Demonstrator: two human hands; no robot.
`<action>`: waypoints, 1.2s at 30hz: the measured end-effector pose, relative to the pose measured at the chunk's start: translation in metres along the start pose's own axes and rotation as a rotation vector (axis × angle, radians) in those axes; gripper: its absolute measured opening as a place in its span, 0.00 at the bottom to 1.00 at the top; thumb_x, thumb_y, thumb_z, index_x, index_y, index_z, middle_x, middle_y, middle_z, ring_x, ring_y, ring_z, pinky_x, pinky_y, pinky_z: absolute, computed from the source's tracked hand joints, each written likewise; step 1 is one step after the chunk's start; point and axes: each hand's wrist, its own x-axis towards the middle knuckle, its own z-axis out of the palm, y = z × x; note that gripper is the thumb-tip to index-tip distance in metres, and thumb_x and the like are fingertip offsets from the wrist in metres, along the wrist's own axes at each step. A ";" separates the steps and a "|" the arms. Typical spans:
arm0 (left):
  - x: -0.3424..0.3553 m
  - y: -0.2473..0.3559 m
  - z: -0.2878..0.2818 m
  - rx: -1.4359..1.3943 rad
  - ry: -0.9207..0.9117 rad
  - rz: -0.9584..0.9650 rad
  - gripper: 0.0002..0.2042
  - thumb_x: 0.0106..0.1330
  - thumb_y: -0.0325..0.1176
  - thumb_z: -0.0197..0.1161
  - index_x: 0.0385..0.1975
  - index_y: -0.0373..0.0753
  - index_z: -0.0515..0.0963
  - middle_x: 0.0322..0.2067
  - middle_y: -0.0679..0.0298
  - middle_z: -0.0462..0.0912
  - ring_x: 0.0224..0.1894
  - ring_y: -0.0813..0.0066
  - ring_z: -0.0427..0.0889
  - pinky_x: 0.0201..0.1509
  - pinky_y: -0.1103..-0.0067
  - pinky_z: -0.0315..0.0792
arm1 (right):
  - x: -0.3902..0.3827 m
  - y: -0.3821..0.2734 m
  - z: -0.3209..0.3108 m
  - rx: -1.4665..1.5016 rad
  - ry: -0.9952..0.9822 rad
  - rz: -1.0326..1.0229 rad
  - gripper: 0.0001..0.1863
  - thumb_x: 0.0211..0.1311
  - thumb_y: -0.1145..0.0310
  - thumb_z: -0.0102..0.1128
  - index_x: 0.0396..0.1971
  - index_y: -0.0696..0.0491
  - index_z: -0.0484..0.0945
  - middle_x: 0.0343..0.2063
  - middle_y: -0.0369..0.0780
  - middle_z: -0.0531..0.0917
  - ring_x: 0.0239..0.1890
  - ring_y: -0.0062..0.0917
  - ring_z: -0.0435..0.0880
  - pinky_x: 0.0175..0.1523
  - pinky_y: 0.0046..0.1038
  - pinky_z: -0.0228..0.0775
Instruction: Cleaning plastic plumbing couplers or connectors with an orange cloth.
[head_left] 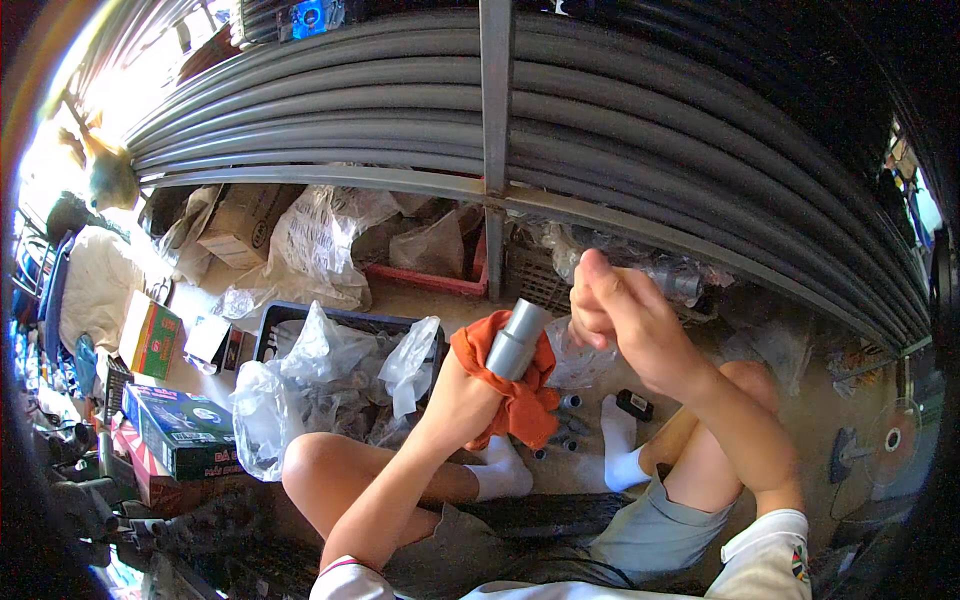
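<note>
My left hand [462, 402] is closed round an orange cloth [527, 418] and a grey plastic pipe reducer [516, 342]. The cloth wraps the fitting's lower part, and its narrower end sticks up out of the folds, tilted to the right. To the right and a little higher, my right hand [628, 318] is raised apart from the fitting, its fingers curled in and the thumb pointing up. Whether anything is inside those fingers is hidden. Several small grey fittings [570, 402] lie on the floor below the cloth, between my feet.
A dark crate [268, 330] with plastic bags [325, 365] stands left of my hands. Long grey pipes [350, 100] fill a metal rack [495, 120] ahead. Boxes [180, 430] are stacked at left. A small black object [634, 405] lies near my right foot; a fan [893, 438] stands far right.
</note>
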 end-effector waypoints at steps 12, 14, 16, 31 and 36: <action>0.007 -0.006 -0.004 0.559 -0.194 0.322 0.22 0.59 0.26 0.70 0.52 0.36 0.71 0.28 0.65 0.81 0.22 0.82 0.77 0.21 0.79 0.71 | -0.002 -0.006 0.008 -1.035 -0.067 -0.129 0.23 0.70 0.50 0.59 0.30 0.59 0.77 0.24 0.55 0.81 0.30 0.50 0.83 0.33 0.42 0.72; 0.008 -0.008 -0.003 0.528 -0.194 0.351 0.22 0.59 0.26 0.70 0.53 0.36 0.71 0.28 0.64 0.81 0.23 0.81 0.78 0.22 0.79 0.71 | -0.001 -0.004 0.008 -0.979 -0.068 -0.139 0.23 0.70 0.52 0.59 0.29 0.60 0.76 0.22 0.51 0.80 0.27 0.44 0.81 0.33 0.39 0.70; 0.008 -0.008 0.001 0.520 -0.110 0.483 0.24 0.60 0.27 0.71 0.54 0.36 0.70 0.28 0.65 0.80 0.27 0.80 0.79 0.28 0.78 0.74 | -0.001 -0.004 0.007 -0.924 -0.066 -0.148 0.22 0.71 0.54 0.59 0.29 0.61 0.75 0.19 0.48 0.78 0.23 0.39 0.79 0.32 0.36 0.69; -0.001 -0.017 -0.012 -0.837 -0.193 -0.594 0.10 0.74 0.37 0.58 0.46 0.38 0.78 0.36 0.65 0.83 0.38 0.82 0.82 0.43 0.84 0.77 | 0.001 -0.013 0.001 -0.753 -0.226 -0.457 0.17 0.62 0.70 0.66 0.50 0.53 0.76 0.41 0.43 0.81 0.42 0.35 0.82 0.47 0.36 0.73; 0.001 -0.010 -0.006 -0.365 -0.184 -0.190 0.14 0.71 0.32 0.61 0.53 0.37 0.74 0.38 0.63 0.82 0.38 0.77 0.82 0.43 0.79 0.78 | 0.000 -0.009 -0.006 -0.905 -0.271 -0.433 0.14 0.64 0.71 0.63 0.47 0.56 0.75 0.42 0.45 0.81 0.43 0.43 0.82 0.46 0.37 0.73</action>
